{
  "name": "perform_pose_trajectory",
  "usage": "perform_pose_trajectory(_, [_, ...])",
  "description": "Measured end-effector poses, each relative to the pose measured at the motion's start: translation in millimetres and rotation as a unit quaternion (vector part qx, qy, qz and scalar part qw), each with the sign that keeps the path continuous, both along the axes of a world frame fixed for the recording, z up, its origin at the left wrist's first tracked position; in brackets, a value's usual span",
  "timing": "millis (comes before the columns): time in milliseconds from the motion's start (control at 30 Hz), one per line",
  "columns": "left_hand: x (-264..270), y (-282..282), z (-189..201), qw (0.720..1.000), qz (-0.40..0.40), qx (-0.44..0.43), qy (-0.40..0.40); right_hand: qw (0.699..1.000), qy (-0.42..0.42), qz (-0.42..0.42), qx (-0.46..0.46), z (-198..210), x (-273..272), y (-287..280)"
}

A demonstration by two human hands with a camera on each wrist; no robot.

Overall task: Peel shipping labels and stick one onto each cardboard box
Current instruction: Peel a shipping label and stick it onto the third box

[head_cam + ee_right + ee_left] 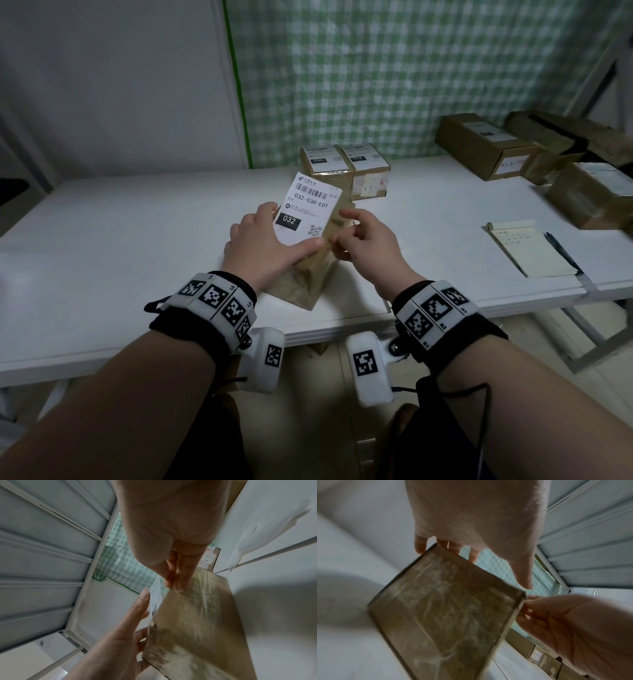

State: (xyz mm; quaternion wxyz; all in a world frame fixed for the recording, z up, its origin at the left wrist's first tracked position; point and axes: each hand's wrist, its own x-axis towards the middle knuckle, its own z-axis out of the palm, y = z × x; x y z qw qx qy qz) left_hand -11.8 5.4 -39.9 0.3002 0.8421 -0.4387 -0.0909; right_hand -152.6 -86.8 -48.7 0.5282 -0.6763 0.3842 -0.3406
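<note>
The left hand (263, 243) lay flat, pressing a shipping label (308, 209) onto the tilted cardboard box (305, 274) whose corner the right hand (363, 240) pinched over the table (137, 240), while two labelled boxes (344, 168) stood behind and others (534, 150) waited right.

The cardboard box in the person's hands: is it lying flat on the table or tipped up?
Tipped up. The cardboard box leans on its near edge, its far end raised between the left hand and right hand.
</note>
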Motion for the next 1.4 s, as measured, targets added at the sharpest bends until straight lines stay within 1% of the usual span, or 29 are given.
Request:
perform_pose_trajectory(100, [-2, 2, 5, 0.997, -0.006, 0.069, -0.022, 0.998, 0.041, 0.046, 0.016, -2, 5, 6])
perform_pose_trajectory(200, [3, 1, 7, 0.995, -0.005, 0.098, -0.012, 0.995, 0.062, 0.074, -0.009, -2, 7, 13])
perform_pose_trajectory(300, [10, 4, 15, 0.991, -0.019, 0.130, -0.010, 0.987, 0.095, 0.032, -0.126, 6, 10, 15])
perform_pose_trajectory(367, [16, 8, 19, 0.988, -0.050, 0.148, 0.000, 0.976, 0.111, 0.024, -0.185, 15, 13, 18])
perform_pose_trajectory(433, [19, 13, 25, 0.984, -0.086, 0.152, 0.026, 0.965, 0.134, 0.043, -0.220, 24, 16, 21])
perform_pose_trajectory(500, [22, 20, 30, 0.977, -0.133, 0.155, 0.061, 0.956, 0.156, 0.081, -0.236, 31, 21, 25])
perform_pose_trajectory(567, [23, 23, 32, 0.970, -0.164, 0.159, 0.084, 0.947, 0.169, 0.129, -0.240, 33, 27, 29])
perform_pose_trajectory(633, [21, 26, 33, 0.969, -0.167, 0.152, 0.097, 0.936, 0.195, 0.163, -0.242, 31, 32, 31])
perform_pose_trajectory(700, [19, 27, 31, 0.972, -0.163, 0.142, 0.097, 0.927, 0.227, 0.176, -0.240, 30, 36, 33])
perform_pose_trajectory(800, [22, 22, 19, 0.979, -0.146, 0.120, 0.076, 0.932, 0.244, 0.153, -0.218, 31, 41, 32])
perform_pose_trajectory(867, [23, 19, 12, 0.982, -0.150, 0.106, 0.048, 0.937, 0.246, 0.132, -0.211, 31, 43, 33])
perform_pose_trajectory(900, [21, 20, 13, 0.982, -0.153, 0.112, 0.023, 0.935, 0.251, 0.128, -0.217, 31, 43, 33])
perform_pose_trajectory(967, [20, 22, 11, 0.981, -0.135, 0.142, 0.000, 0.926, 0.272, 0.125, -0.231, 33, 43, 35])
perform_pose_trajectory(1067, [19, 22, 8, 0.982, -0.107, 0.155, -0.010, 0.920, 0.288, 0.117, -0.238, 36, 44, 38])
perform_pose_trajectory(1333, [19, 21, 6, 0.980, -0.108, 0.165, -0.019, 0.927, 0.280, 0.087, -0.234, 35, 38, 27])
perform_pose_trajectory(1400, [19, 21, 7, 0.979, -0.108, 0.174, -0.021, 0.936, 0.264, 0.072, -0.224, 34, 30, 20])
